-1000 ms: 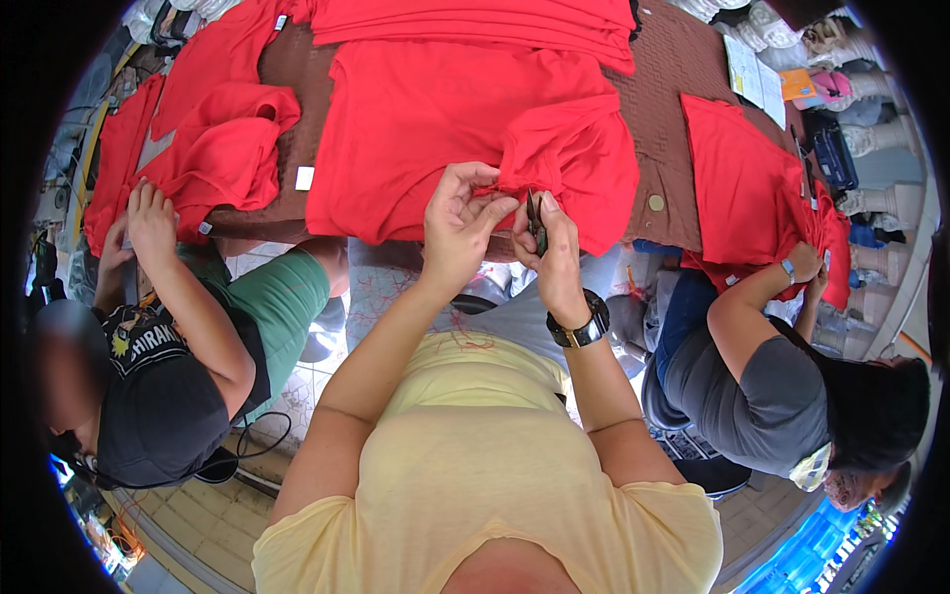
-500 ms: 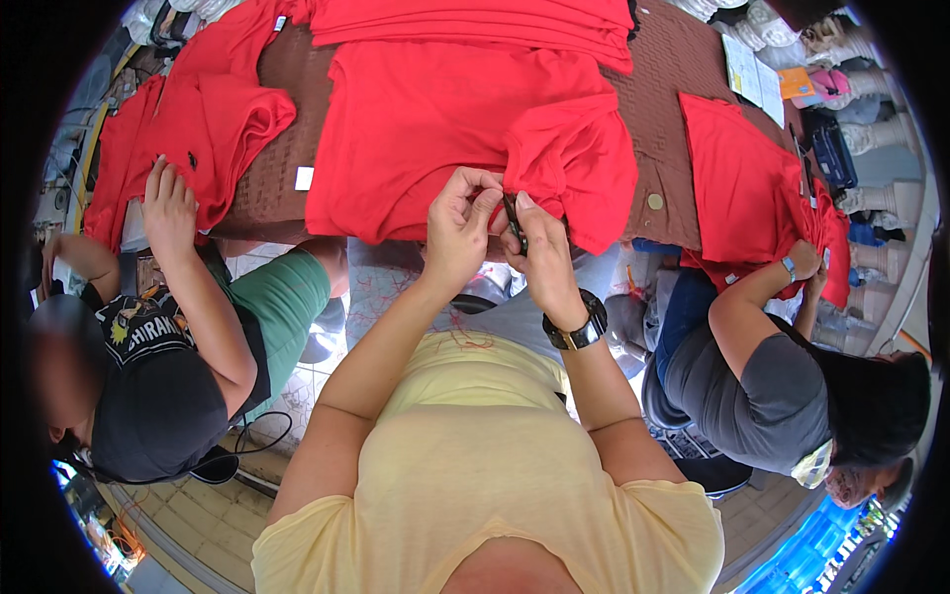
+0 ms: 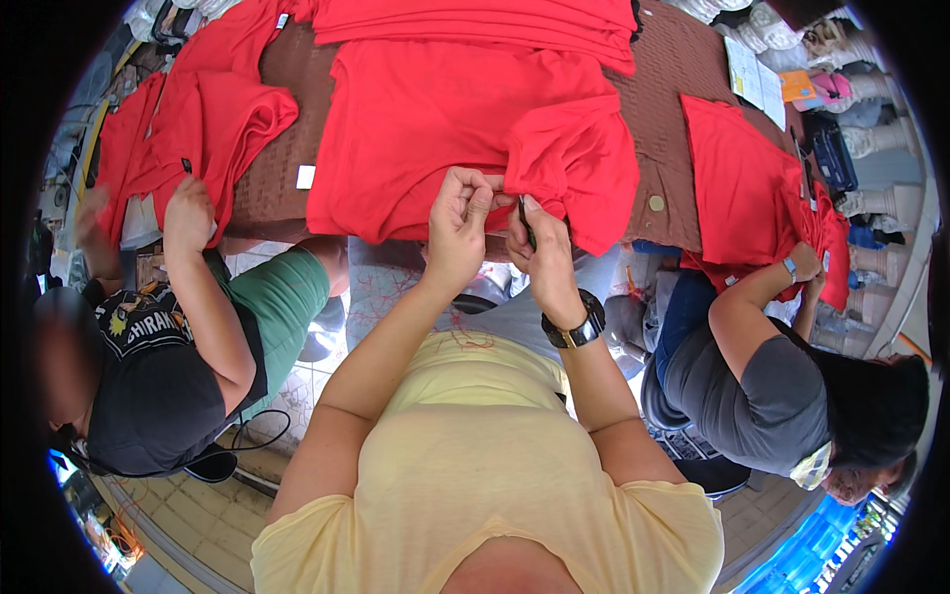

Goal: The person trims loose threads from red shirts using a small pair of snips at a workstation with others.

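A red garment (image 3: 426, 124) lies in front of me, its near edge hanging over the table's front. Fingertips of my left hand (image 3: 456, 226) are pinched together at that near edge, on the red cloth. Just to the right, my right hand (image 3: 543, 253) is closed around small black thread snips (image 3: 523, 210), mostly covered by the fingers. The snips' tip points up beside the bunched part of the garment. A small gap separates my two hands. Whether a thread runs between them is too fine to tell.
A brown textured cloth (image 3: 665, 148) covers the table. Folded red garments (image 3: 475, 22) lie at the far side. A small white tag (image 3: 305, 177) and a round coin-like disc (image 3: 655, 203) flank the garment. Co-workers handle red garments on both sides. An open notebook (image 3: 754, 77) lies far right.
My right hand has drawn slightly down and right with the snips, which have turned more upright. My left hand has barely moved. The left co-worker's hand has shifted down and right.
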Demonstrator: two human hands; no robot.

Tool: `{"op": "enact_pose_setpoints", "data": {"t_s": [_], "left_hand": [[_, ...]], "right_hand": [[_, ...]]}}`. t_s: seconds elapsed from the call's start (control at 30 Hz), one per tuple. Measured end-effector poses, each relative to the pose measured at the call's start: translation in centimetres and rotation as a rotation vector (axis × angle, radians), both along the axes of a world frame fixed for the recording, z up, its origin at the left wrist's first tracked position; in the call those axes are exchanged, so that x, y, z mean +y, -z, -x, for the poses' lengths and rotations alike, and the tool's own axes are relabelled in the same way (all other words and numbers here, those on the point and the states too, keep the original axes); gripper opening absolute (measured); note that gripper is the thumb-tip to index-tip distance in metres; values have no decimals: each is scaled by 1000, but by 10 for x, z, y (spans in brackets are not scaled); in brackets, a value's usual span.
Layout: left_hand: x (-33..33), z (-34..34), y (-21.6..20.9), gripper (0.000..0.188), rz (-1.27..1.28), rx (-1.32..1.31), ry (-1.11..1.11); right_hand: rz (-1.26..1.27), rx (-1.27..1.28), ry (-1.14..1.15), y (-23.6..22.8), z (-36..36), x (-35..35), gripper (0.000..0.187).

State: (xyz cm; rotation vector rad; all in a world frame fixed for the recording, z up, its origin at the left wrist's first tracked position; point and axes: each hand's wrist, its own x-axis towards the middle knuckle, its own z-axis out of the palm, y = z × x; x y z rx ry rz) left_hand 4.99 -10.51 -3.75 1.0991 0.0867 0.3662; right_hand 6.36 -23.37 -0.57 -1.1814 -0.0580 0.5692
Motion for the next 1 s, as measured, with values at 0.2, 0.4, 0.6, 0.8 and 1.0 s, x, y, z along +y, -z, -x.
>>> {"op": "enact_pose_setpoints", "data": {"t_s": [0.2,0.4,0.6,0.8,1.0], "left_hand": [[1,-4,-8,19,22,25,-6],[2,-6,0,14,-56,75,-27],[2,-3,0,9,-42,65,12],[1,1,2,9,-12,52,33],[5,1,5,8,-100,-14,21]], "right_hand": [[121,-36,50,-12,7,1,43],[241,-126,96,-13,11,9,45],[492,-341,102,-9,10,13,45],[472,-403,140,4,2,17,45],[134,28,7,-4,-7,11,39]]}}
